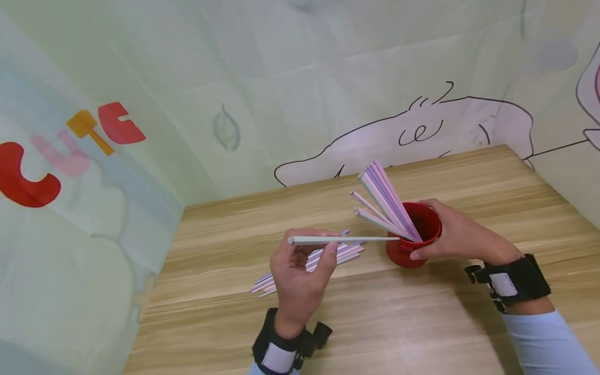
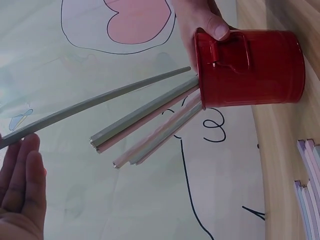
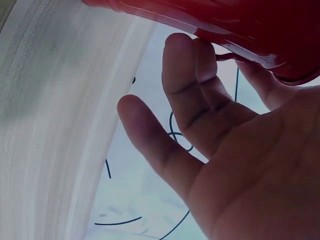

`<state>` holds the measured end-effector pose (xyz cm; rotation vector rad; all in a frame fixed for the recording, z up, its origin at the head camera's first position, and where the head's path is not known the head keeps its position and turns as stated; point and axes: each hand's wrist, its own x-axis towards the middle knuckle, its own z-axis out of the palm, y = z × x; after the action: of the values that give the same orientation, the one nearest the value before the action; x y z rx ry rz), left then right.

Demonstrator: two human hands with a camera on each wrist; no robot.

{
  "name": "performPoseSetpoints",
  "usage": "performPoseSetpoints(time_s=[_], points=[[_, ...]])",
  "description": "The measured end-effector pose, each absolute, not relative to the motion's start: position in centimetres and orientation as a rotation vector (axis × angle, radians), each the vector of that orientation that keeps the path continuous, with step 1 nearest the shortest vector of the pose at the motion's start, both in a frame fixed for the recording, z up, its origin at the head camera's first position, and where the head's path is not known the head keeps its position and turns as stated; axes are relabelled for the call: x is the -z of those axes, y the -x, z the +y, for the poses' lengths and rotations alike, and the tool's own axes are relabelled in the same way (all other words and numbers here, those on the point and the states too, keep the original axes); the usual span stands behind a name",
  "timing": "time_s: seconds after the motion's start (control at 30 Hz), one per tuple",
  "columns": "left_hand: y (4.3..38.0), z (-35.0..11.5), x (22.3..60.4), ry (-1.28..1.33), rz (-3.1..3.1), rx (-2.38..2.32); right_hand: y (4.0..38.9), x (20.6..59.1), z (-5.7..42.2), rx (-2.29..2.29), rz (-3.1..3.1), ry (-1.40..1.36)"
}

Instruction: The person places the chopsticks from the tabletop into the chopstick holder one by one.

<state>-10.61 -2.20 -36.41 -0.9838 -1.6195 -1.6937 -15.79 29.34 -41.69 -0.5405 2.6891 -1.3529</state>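
My left hand [image 1: 300, 281] pinches a grey-green chopstick [image 1: 347, 240] near its thick end. The chopstick lies nearly level, its thin tip by the rim of a red metal cup [image 1: 405, 259]. In the left wrist view, that tip appears just short of the cup's mouth. My right hand [image 1: 461, 234] grips the cup at its far right side, thumb near the rim. Several pink, purple and pale green chopsticks [image 1: 391, 203] lean out of the cup to the left, thick ends up. The cup's side carries a small red handle [image 2: 232, 52].
A loose pile of pastel chopsticks [image 1: 349, 252] lies on the wooden table [image 1: 211, 250], behind and partly hidden by the left hand. A printed cloth backdrop [image 1: 262, 78] rises along the table's back and left edges.
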Motion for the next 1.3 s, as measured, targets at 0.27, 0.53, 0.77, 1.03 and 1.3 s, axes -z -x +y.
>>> performPoseSetpoints(time_s=[0.27,0.53,0.77,1.03,1.3], points=[[10.9,-1.0,36.7,0.944,-1.675,1.706,15.7,41.9,29.4,1.331,2.717,0.526],[11.9,0.4,37.3,0.853,-1.750,1.711,15.9,42.1,29.0,1.319,2.718,0.501],[12.6,1.7,38.2,0.748,-1.885,1.691,15.8,42.2,29.0,1.325,2.716,0.520],[12.6,2.2,38.9,0.748,-1.912,1.688,15.8,42.2,29.0,1.306,2.725,0.536],[12.4,1.9,38.8,0.710,-1.934,1.650,15.8,42.2,28.9,1.309,2.730,0.518]])
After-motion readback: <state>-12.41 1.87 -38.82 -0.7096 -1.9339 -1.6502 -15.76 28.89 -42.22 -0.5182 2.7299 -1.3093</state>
